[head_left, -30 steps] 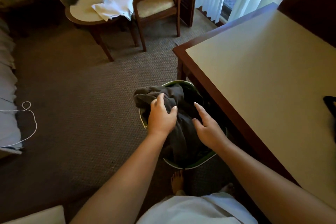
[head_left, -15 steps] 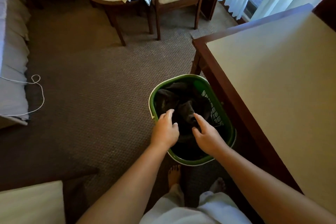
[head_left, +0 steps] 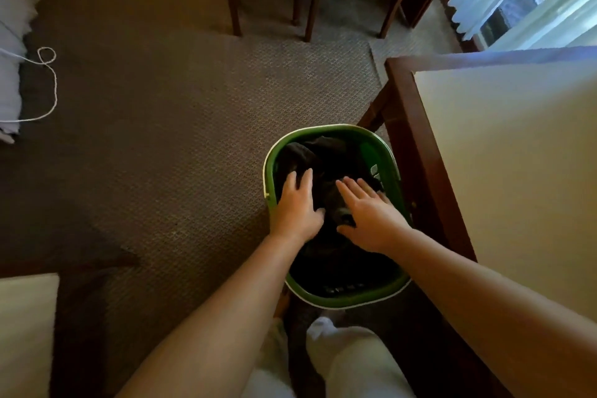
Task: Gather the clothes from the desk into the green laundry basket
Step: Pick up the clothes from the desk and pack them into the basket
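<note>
Oval green plastic laundry basket (head_left: 386, 155), beside desk's (head_left: 504, 152) near-left corner.
Dark clothes (head_left: 302, 153) partly hidden under left hand (head_left: 296, 207) and right hand (head_left: 368, 215), fingers spread flat.

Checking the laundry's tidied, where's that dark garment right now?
In the head view, the dark garment lies inside the green laundry basket on the carpet, beside the desk, beneath the left hand and right hand.
</note>
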Motion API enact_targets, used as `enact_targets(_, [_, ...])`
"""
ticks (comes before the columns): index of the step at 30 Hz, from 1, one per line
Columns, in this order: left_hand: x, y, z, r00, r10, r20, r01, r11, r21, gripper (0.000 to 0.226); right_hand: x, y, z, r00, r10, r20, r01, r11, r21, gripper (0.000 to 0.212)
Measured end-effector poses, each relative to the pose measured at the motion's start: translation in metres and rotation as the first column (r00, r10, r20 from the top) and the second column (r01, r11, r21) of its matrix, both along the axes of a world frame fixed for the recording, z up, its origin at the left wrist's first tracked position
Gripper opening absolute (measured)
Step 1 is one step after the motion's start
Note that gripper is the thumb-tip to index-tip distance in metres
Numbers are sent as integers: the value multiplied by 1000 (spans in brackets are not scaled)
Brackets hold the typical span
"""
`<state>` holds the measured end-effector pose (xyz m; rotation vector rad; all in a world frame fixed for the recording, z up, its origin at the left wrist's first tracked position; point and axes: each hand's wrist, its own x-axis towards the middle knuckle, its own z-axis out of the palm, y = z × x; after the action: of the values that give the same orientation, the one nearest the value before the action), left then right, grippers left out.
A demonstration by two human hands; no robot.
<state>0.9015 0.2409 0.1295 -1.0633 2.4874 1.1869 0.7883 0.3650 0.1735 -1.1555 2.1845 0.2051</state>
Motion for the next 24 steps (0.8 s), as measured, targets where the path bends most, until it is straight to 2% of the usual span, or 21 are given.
enact_targets(4, [-32,-14,-52,986,-114,123,131,981,-145,118,-42,-36,-61,980,183,-82,-162,963,217,124])
enact_targets(6, [-50,-20,-90,969,-167,183,200,964,-177,134,-60,-50,-106,954,250,-167,-201,944,262,140])
enact_targets(10, [-73,-22,-179,909,-207,361,247,967,-66,158,-79,-62,-193,950,252,-184,-181,925,335,164])
enact_targets(13, [-79,-19,-236,858,-196,475,208,978,29,154,-77,-62,-256,963,229,-139,-170,923,344,162])
enact_targets(18, [-85,-13,-301,812,-175,557,261,962,-78,142,-84,-72,-329,986,167,-20,-158,957,245,150])
enact_targets(21, [-98,-22,-323,790,-186,585,275,959,-68,142,-105,-84,-356,986,149,75,-164,954,253,150])
enact_targets(24, [-109,-29,-341,789,-191,584,274,960,-56,132,-116,-89,-377,982,141,124,-167,958,233,146])
